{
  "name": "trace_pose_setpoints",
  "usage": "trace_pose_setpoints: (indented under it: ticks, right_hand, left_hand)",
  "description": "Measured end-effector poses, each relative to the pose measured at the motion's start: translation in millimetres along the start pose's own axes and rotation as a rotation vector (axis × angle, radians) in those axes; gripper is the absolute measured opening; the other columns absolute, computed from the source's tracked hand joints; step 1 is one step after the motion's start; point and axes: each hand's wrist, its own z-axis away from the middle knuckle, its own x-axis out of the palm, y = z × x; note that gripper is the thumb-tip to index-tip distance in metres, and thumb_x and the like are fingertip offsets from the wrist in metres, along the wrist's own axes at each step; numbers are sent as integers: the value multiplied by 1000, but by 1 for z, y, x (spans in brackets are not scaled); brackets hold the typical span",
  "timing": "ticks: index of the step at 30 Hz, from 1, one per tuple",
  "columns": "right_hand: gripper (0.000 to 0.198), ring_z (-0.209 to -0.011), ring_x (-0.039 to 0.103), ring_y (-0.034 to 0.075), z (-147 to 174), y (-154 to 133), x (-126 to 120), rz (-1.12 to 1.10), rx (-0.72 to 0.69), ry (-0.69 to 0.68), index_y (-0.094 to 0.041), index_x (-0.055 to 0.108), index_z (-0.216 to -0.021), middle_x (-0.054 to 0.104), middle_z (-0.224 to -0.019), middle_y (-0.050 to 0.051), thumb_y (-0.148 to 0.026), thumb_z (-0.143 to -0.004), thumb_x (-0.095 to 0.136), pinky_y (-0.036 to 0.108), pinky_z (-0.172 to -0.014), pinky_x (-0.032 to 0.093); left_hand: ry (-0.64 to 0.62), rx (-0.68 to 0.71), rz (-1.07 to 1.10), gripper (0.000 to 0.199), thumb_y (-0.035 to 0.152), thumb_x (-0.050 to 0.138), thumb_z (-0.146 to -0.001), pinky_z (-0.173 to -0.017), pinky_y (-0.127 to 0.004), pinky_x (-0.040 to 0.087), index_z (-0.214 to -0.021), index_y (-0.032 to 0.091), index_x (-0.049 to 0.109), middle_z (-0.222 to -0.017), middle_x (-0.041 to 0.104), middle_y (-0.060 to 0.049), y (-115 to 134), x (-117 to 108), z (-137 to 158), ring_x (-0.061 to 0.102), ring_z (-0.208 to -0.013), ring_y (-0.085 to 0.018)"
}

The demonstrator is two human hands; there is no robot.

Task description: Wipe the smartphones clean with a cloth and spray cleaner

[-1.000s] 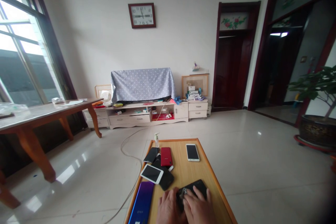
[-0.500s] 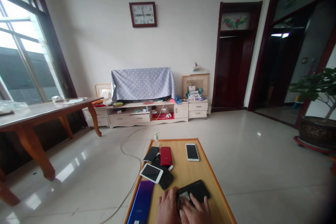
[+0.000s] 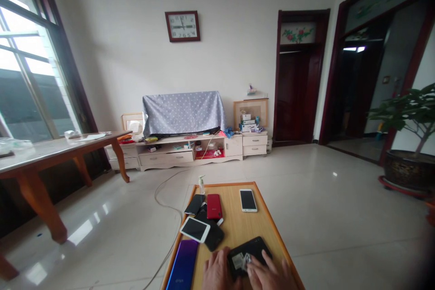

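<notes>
A black phone (image 3: 254, 248) lies on the small wooden table with its back up and a pale label (image 3: 238, 261) showing. My left hand (image 3: 216, 269) grips the phone's left edge, fingers close together. Under the fingertips of my right hand (image 3: 268, 274) is a small crumpled grey-white scrap (image 3: 247, 259), pressed against the phone's back beside the label; its kind is unclear. Left of my hands lies a blue-purple phone (image 3: 182, 265). Beyond it is a loose pile: a white phone (image 3: 195, 229), a red phone (image 3: 214, 206) and black phones (image 3: 195, 204).
Another white phone (image 3: 248, 200) lies alone near the far right of the wooden table (image 3: 234, 226). A pump bottle (image 3: 201, 185) stands at its far left corner. A cable (image 3: 170, 244) runs over the floor at left. A potted plant (image 3: 413, 167) stands at right.
My right hand has slid right across the black phone's back with the scrap, uncovering more of the label. My left hand stays at the left edge. The camera view has shifted slightly.
</notes>
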Motion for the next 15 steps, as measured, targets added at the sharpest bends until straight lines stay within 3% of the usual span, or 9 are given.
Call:
trace_pose_setpoints:
  ticks: [5, 11, 15]
  right_hand:
    - [37, -142, 38, 40, 15, 26, -18, 99, 116, 13, -50, 65, -126, 59, -139, -5, -47, -97, 42, 80, -111, 18]
    - [41, -145, 35, 38, 33, 0, -15, 80, -18, -61, -48, 56, -136, 53, -147, -5, -46, -98, 41, 77, -114, 13]
    - [43, -147, 30, 35, 37, -5, -19, 76, -29, -27, -46, 53, -140, 51, -149, -6, -45, -100, 36, 76, -115, 10]
  left_hand:
    - [91, 41, 7, 68, 34, 63, -68, -107, -35, 31, -134, 25, 52, -133, 62, -7, -3, 9, 2, 50, -128, -25]
    - [140, 46, 43, 61, 33, 60, -72, -109, -36, 30, -132, 24, 52, -133, 62, -7, 0, 14, 6, 49, -129, -26]
    - [133, 48, 42, 59, 34, 61, -73, -107, -37, 32, -130, 25, 53, -132, 62, -7, 4, 14, 6, 49, -129, -26]
